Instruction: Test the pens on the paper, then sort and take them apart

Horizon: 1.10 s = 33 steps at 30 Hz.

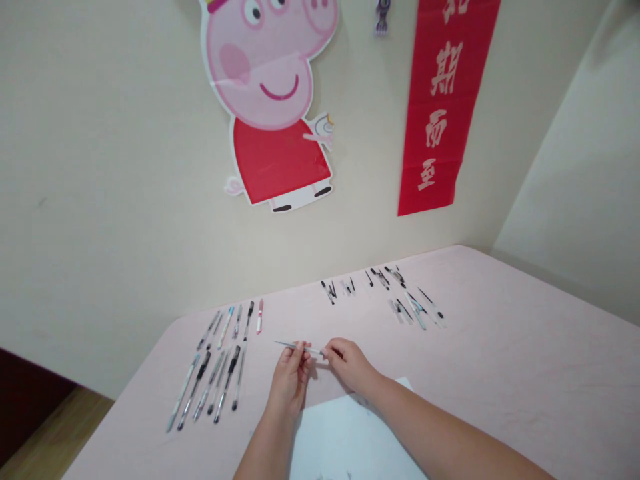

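A slim, pale pen [286, 344] is held level between both hands above the pink tabletop, its thin dark tip toward the left. My left hand [293, 373] has its thumb and fingers closed around the middle of the pen. At the right end, the fingers of my right hand [349, 363] pinch the pen's dark end. Below my forearms lies a white sheet of paper [345, 433] with a few small dark marks or bits on it, too small to name.
To the left, several whole pens [227, 383] lie in two rows. Toward the back right are small groups of pen parts [383, 279], with more parts [415, 310] in front of them. The pink tabletop [500, 373] meets a wall with a pig cutout [280, 160] and red banner [435, 133].
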Each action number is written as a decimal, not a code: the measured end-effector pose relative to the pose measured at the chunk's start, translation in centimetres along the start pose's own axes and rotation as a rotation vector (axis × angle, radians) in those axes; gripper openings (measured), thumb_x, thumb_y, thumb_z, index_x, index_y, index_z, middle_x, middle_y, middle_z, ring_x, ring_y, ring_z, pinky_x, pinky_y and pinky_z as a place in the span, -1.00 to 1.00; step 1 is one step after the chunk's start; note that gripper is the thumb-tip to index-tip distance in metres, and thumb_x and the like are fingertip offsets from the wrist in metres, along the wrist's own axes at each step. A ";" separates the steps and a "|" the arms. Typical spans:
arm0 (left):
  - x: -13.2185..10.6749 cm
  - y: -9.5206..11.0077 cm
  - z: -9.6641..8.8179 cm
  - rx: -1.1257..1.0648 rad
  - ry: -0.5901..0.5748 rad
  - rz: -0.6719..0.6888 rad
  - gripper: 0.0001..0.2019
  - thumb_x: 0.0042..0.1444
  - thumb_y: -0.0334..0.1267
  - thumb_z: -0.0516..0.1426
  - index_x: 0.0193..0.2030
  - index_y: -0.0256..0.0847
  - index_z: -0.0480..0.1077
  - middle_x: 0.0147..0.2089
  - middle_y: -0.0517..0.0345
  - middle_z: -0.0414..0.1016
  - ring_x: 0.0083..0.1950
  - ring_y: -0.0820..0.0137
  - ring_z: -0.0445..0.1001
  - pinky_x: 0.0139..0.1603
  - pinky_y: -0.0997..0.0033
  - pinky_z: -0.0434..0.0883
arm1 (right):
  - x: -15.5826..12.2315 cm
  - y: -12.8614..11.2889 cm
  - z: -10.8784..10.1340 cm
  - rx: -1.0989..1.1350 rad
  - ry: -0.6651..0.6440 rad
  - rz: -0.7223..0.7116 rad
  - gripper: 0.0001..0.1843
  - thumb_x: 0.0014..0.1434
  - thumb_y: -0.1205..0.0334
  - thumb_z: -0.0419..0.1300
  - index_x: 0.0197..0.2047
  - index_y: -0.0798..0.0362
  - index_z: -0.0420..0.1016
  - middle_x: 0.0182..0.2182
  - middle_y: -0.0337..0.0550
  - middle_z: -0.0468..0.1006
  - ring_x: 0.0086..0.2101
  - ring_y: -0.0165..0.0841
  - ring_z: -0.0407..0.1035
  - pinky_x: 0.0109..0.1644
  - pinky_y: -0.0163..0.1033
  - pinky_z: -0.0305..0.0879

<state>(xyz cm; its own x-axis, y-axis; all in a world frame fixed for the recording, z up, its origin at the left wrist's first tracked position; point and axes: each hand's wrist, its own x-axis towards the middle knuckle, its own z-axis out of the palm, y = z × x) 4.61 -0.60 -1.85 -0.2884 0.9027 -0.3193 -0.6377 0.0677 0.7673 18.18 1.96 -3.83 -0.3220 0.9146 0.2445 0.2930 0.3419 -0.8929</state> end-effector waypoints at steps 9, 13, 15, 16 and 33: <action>0.1 -0.1 -0.1 -0.022 0.008 0.022 -0.91 0.05 -0.53 0.15 -0.42 -0.33 0.36 -0.45 0.16 0.48 -0.58 0.63 0.40 -0.58 0.72 0.42 | 0.1 -0.2 0.1 0.138 0.029 0.090 -0.95 0.02 0.35 0.17 -0.46 0.09 0.37 -0.56 -0.32 0.34 -0.51 -0.45 0.22 -0.42 -0.36 0.13; 0.0 0.0 0.0 -0.022 0.002 0.026 -0.91 0.06 -0.54 0.15 -0.41 -0.33 0.36 -0.46 0.18 0.48 -0.58 0.63 0.40 -0.58 0.72 0.43 | 0.1 0.2 0.0 0.039 0.023 0.008 -0.77 0.17 0.22 0.07 -0.48 0.10 0.38 -0.57 -0.29 0.33 -0.48 -0.43 0.22 -0.38 -0.34 0.12; 0.0 0.0 0.0 -0.012 0.003 0.021 -0.91 0.07 -0.54 0.13 -0.41 -0.33 0.36 -0.45 0.18 0.48 -0.58 0.64 0.40 -0.58 0.73 0.42 | 0.1 0.4 0.0 -0.016 -0.010 -0.031 -0.67 0.24 0.22 -0.03 -0.51 0.10 0.38 -0.58 -0.28 0.33 -0.47 -0.42 0.23 -0.36 -0.33 0.12; 0.0 0.0 0.0 -0.006 0.005 0.019 -0.90 0.08 -0.54 0.12 -0.41 -0.33 0.37 -0.45 0.17 0.48 -0.58 0.64 0.40 -0.58 0.73 0.42 | 0.1 0.4 0.0 -0.033 -0.027 -0.039 -0.65 0.24 0.23 -0.04 -0.52 0.10 0.39 -0.58 -0.28 0.33 -0.47 -0.42 0.24 -0.36 -0.33 0.11; 0.0 -0.5 -0.1 -0.006 -0.014 0.052 -0.84 -0.05 -0.39 0.27 -0.43 -0.31 0.34 -0.52 0.26 0.42 -0.59 0.62 0.37 -0.61 0.72 0.39 | 0.0 0.4 0.5 0.084 0.075 0.069 -0.92 -0.04 0.43 0.16 -0.50 0.09 0.39 -0.58 -0.33 0.35 -0.52 -0.46 0.22 -0.43 -0.37 0.11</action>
<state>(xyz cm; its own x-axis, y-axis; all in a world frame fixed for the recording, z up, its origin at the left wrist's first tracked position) 4.79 -0.65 -2.28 -0.3113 0.9109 -0.2709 -0.6266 0.0176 0.7791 17.85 1.99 -4.39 -0.2346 0.9501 0.2057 0.2344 0.2606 -0.9365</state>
